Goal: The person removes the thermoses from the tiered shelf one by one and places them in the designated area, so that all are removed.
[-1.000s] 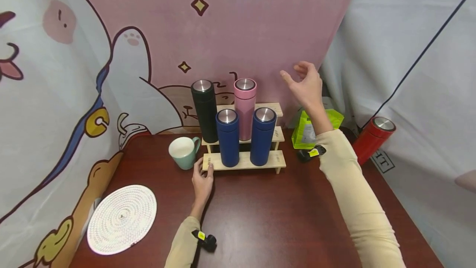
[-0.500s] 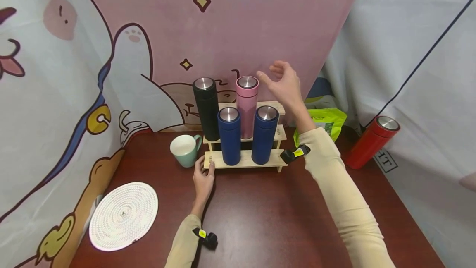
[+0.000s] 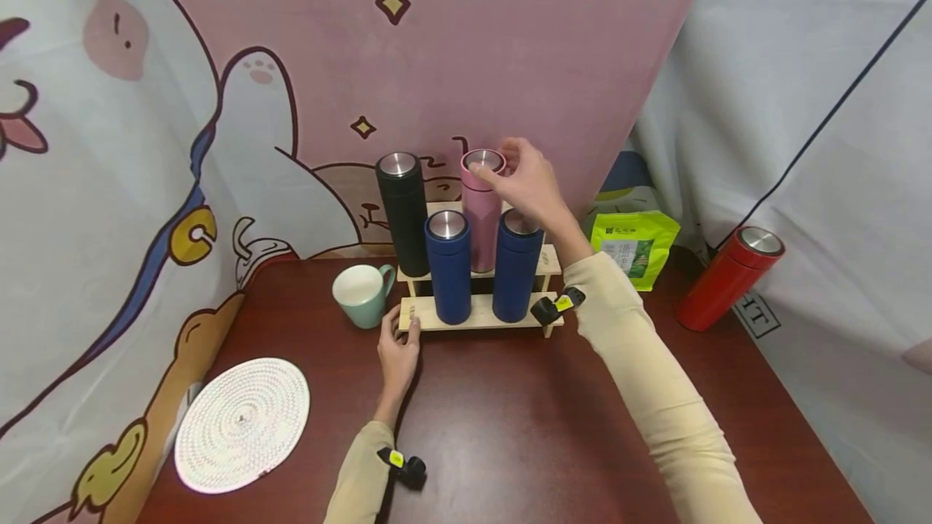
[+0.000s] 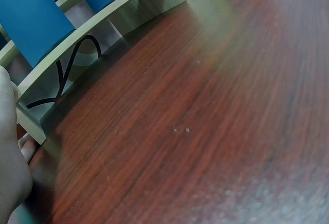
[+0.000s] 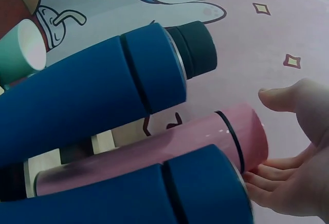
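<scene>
My left hand (image 3: 397,354) grips the left end of a tiered wooden rack (image 3: 476,315), thumb on the front step and fingers around its end. On that step stand two blue thermos bottles (image 3: 449,273) (image 3: 515,273). Behind them, on a higher step, are a black thermos (image 3: 403,217) and a pink thermos (image 3: 480,209). My right hand (image 3: 530,184) reaches around the pink thermos's steel-topped cap. In the right wrist view the fingers (image 5: 277,178) are right at the cap's side, and the thumb (image 5: 280,99) is spread apart from it.
A mint-green mug (image 3: 362,297) stands just left of the rack. A round woven mat (image 3: 243,427) lies at the left front. To the right are a bright green pouch (image 3: 637,245) and a red thermos (image 3: 728,281). Printed cloth (image 3: 568,39) hangs behind.
My right hand has moved left and slightly down, from beside the rack to the pink thermos's cap. The left hand keeps its grip on the rack.
</scene>
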### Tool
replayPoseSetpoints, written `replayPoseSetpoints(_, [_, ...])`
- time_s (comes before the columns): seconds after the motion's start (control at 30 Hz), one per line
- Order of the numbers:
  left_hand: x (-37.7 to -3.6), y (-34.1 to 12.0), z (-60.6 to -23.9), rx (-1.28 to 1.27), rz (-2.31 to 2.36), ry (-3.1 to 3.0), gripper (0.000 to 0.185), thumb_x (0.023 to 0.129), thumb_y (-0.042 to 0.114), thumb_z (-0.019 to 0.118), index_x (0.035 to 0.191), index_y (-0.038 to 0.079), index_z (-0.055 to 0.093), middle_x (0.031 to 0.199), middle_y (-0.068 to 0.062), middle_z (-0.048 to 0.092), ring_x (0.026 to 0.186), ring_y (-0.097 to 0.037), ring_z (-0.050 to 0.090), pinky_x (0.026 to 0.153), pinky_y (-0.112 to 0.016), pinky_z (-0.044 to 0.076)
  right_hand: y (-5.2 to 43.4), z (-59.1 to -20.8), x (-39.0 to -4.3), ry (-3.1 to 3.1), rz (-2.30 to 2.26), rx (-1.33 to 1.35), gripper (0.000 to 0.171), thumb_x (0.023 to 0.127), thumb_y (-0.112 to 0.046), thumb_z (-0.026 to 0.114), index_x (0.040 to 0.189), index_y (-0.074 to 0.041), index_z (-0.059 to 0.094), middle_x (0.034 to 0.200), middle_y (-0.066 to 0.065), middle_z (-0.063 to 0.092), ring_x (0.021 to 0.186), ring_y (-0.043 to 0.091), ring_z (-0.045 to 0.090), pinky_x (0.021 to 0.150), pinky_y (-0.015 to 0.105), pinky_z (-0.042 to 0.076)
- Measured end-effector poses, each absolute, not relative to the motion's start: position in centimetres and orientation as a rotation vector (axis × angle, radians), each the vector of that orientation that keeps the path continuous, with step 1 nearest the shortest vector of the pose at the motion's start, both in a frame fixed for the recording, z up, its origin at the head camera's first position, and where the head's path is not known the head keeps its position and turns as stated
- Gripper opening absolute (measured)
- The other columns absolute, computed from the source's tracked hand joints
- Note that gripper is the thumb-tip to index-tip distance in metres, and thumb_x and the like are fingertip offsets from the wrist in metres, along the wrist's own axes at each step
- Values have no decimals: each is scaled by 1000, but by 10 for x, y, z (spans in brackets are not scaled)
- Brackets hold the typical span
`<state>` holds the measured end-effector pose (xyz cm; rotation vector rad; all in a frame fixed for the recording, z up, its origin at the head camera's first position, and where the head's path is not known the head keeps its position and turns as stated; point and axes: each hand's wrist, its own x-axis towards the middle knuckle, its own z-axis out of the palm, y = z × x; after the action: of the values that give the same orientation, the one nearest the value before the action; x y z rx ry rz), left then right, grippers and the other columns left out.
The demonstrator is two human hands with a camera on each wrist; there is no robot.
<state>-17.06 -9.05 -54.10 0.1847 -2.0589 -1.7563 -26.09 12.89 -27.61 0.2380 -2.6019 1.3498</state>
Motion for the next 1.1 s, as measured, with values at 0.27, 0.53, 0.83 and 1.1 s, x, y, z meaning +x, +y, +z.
replayPoseSetpoints(0.27, [-170, -91, -541, 186, -1788, -2039, 44, 96, 3, 68, 136, -9, 54, 120, -29, 66, 105, -39, 65, 87, -54, 53, 123, -286, -266, -2660, 1267, 249, 80, 86, -40, 79, 145, 2, 45, 138, 20, 58, 122, 33, 58, 103, 45, 50])
replayPoseSetpoints(0.53, [-169, -92, -539, 173, -1787, -2051, 45, 96, 3, 67, 137, -10, 54, 120, -30, 66, 106, -40, 65, 86, -49, 53, 126, -292, -269, -2624, 1257, 271, 74, 85, -34, 81, 140, 4, 49, 132, 22, 62, 115, 34, 60, 99, 46, 50])
replayPoseSetpoints(0.83, [-174, -92, -546, 190, -1786, -2044, 45, 96, 6, 68, 137, -7, 55, 120, -27, 67, 106, -37, 65, 87, -49, 53, 136, -290, -265, -2548, 1308, 255, 72, 85, -35, 82, 139, 1, 52, 128, 18, 65, 109, 30, 64, 92, 43, 54])
replayPoseSetpoints(1.1, [-190, -99, -581, 223, -1782, -2066, 45, 97, 16, 70, 139, 8, 57, 122, -17, 68, 108, -28, 66, 87, -36, 54, 153, -283, -263, -2490, 1338, 205, 71, 85, -34, 82, 140, 1, 52, 127, 18, 65, 109, 29, 64, 92, 41, 53])
